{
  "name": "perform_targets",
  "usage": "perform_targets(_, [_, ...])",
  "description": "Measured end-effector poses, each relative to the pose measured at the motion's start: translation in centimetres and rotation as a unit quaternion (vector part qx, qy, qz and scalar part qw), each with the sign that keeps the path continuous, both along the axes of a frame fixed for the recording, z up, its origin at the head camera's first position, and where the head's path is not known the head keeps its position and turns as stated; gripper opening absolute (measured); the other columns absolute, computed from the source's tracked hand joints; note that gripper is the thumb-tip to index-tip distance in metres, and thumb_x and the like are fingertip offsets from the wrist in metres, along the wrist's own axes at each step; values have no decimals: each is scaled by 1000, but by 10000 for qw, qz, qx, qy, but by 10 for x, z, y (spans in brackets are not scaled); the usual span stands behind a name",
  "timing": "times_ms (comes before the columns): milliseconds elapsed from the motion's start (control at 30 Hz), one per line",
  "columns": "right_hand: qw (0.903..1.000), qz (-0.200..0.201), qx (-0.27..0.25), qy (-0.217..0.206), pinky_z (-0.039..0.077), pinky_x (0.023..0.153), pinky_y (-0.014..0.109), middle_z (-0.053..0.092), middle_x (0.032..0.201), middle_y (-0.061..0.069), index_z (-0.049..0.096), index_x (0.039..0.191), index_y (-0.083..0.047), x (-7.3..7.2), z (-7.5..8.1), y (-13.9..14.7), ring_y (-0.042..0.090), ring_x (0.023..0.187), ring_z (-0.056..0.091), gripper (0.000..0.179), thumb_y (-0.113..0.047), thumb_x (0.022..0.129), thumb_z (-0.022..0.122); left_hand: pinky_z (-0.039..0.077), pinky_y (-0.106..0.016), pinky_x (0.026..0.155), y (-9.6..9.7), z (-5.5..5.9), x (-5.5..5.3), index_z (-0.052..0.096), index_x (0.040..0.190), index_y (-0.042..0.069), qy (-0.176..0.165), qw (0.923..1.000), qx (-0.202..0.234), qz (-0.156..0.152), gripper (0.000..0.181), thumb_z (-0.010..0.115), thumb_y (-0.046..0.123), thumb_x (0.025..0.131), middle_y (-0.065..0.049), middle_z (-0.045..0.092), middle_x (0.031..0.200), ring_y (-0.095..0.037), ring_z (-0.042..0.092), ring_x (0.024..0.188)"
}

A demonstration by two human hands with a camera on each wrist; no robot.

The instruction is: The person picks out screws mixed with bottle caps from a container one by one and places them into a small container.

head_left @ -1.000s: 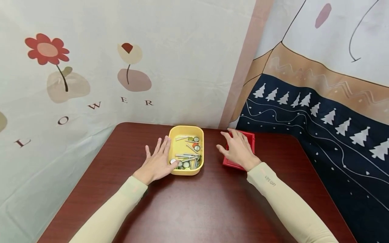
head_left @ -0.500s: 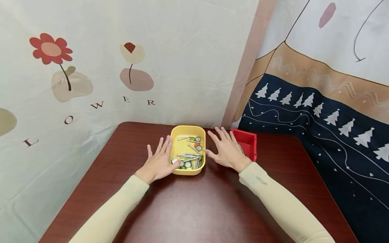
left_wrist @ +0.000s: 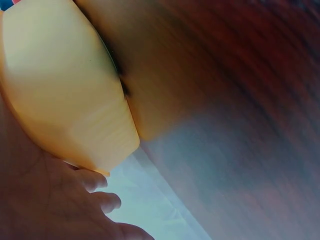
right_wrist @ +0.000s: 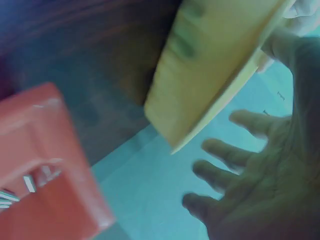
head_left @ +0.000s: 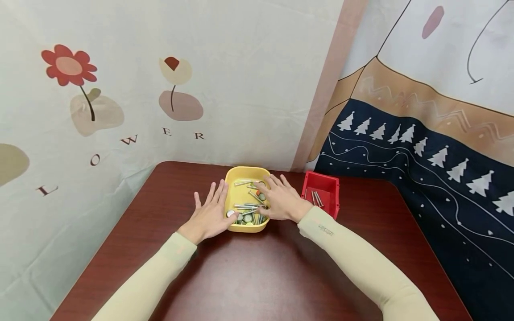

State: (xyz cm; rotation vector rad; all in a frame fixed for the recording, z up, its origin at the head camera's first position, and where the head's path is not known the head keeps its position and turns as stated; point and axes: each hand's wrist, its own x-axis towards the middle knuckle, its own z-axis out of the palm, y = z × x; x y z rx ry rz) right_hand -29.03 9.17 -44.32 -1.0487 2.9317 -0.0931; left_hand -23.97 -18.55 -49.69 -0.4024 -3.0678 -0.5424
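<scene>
A yellow plastic bin (head_left: 241,228) on the table holds several long metal screws (head_left: 249,206) and round bottle caps (head_left: 247,218) in silver, green and orange. My left hand (head_left: 206,216) lies along its left side, fingers straight, thumb over the near left rim; the left wrist view shows the palm against the bin's wall (left_wrist: 70,90). Over the right rim reaches my right hand (head_left: 283,200), its fingers spread above the contents and partly hiding them. In the right wrist view, nothing shows between those fingers (right_wrist: 220,177).
Right of the yellow bin stands a red plastic bin (head_left: 331,185) with several screws (head_left: 317,199) inside; the right sleeve covers its near left corner. Dark red-brown table (head_left: 249,276) extends toward me. Printed cloth (head_left: 249,89) hangs behind the table.
My right hand has moved left from above the red bin to the yellow bin's right rim, uncovering the screws in the red bin. My left hand stays at the yellow bin.
</scene>
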Motion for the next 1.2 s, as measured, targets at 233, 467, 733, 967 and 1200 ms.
perform_targets(233, [9971,182,657,-325,28,145,67,51,180,21,49,178,-18,-2,8,-25,43,172,45,95,-58,100,86,0,-93,135,-1,0,1,9,188,4,-8,10000,5,14,107,60,60,111,-12,2,199,-42,1,186])
perform_targets(467, [9851,161,1667,-395,49,135,56,63,173,12,55,175,-21,0,20,-49,36,162,57,94,-60,97,89,-1,-92,135,0,0,-1,7,188,5,-10,10000,-30,31,107,59,60,112,-11,1,199,-41,0,186])
perform_targets(733, [9770,136,1941,-872,64,107,45,78,139,4,73,149,-20,0,31,-71,25,125,70,66,-43,92,99,-2,-92,135,0,1,1,8,188,5,-35,10000,24,54,106,60,59,112,-11,1,199,-41,0,186])
perform_targets(967, [9725,62,2071,-1067,66,92,38,80,122,1,75,138,-17,-21,4,-94,17,105,69,49,-30,94,92,1,-93,135,-2,-2,2,8,188,5,-6,10000,-64,64,107,60,59,111,-11,2,199,-42,1,186])
perform_targets(1200, [9720,454,2273,-377,70,92,34,75,143,15,64,155,-11,-101,-108,-105,24,116,80,54,-20,105,82,1,-93,135,0,0,0,9,188,4,20,10000,-47,43,106,60,58,111,-11,2,199,-42,2,186])
